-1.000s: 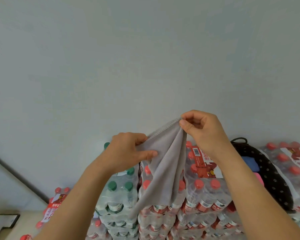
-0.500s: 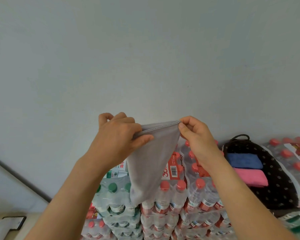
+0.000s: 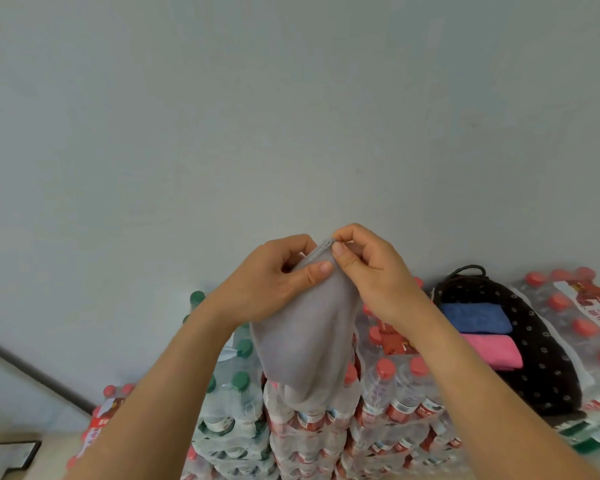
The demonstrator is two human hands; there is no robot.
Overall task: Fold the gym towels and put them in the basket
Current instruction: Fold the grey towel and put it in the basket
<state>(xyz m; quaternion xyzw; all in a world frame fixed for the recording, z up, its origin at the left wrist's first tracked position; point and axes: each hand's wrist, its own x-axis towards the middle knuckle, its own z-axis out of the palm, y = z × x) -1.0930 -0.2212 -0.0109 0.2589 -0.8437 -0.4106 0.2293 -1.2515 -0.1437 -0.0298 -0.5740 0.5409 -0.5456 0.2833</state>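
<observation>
Two bare forearms reach up from the bottom edge and meet in the middle of the view. The left hand (image 3: 271, 285) grips the top of a grey gym towel (image 3: 302, 344), thumb laid across the front of the cloth and fingers curled behind it. The right hand (image 3: 374, 275), touching the left, pinches the towel's stitched upper edge between thumb and forefinger, its other fingers curled in. The towel is held in the air, bunched narrow at the top, and hangs down in a loose fold. Its lower end is in front of the stacked bottle packs; I cannot tell whether it touches them.

Behind the towel stand shrink-wrapped packs of red-capped water bottles (image 3: 388, 410), with a stack of green-capped bottles (image 3: 232, 403) just beside them on the left. Further left and lower lies another red-capped pack (image 3: 101, 420).

On top of the stack, towards its right end, sits a black basket (image 3: 548, 368) with pale dots and a dark cord handle (image 3: 468, 270) at its far rim. Inside lie two folded towels side by side, touching: a blue towel (image 3: 475, 318) nearer the far rim and a pink towel (image 3: 492, 351) nearer the front. More red-capped bottles (image 3: 586, 323) lie just beside the basket at the right edge.

A plain pale grey wall (image 3: 291, 116) fills everything beyond.
</observation>
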